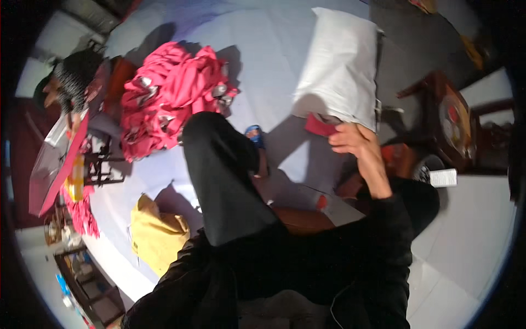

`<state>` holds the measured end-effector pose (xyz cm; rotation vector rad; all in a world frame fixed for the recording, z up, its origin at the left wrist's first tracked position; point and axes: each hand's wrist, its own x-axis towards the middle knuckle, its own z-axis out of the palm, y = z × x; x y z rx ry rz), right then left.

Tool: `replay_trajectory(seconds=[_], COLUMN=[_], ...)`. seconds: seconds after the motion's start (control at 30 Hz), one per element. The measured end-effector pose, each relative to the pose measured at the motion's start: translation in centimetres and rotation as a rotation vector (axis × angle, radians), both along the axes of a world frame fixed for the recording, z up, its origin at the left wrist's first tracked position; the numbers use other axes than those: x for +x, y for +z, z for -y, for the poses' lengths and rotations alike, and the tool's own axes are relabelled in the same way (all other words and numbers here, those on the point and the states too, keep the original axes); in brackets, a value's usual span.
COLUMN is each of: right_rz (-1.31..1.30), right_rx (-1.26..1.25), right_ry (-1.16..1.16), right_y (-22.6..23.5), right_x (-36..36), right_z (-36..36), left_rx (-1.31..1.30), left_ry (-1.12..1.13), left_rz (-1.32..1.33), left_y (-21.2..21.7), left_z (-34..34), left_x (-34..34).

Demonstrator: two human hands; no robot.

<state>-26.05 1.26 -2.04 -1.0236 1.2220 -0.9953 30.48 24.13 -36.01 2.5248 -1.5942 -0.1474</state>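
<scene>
My right hand (359, 151) is closed on a small dark-pink piece of cloth (319, 125), pinched at its right end between the fingers. The piece is held just off the lower end of a white sack (342, 60), which lies flat, and the hand's back covers the sack's lower corner. My left hand does not show. Only its black sleeve (183, 268) is seen, beside my raised knee and the yellow cloth bag (159, 233).
A large heap of pink cloth (175, 98) lies left on the pale floor sheet (263, 60). At far left another person (76, 82) sits with a pink-edged sheet. Wooden furniture (438, 109) stands right, near a white box (443, 177). A blue patterned object (253, 134) lies by my knee.
</scene>
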Motion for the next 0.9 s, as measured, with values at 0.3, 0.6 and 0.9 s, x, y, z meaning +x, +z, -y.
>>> replay_trajectory(seconds=[0.3,0.6,0.9], right_rz=[0.016,0.053,0.071], right_rx=[0.069,0.003,-0.038], right_ry=[0.000,-0.076,-0.506], right_y=[0.2,0.8,-0.8], right_x=[1.6,1.2,-5.2], right_z=[0.7,1.4,4.5], left_rx=[-0.187,-0.534,-0.513], left_ry=[-0.044,-0.409,-0.578], left_rz=[0.307,0.627,-0.503], left_y=[18.3,35.6,38.6], left_z=[24.6,31.7,32.4], left_x=[19.9,23.8,-9.1])
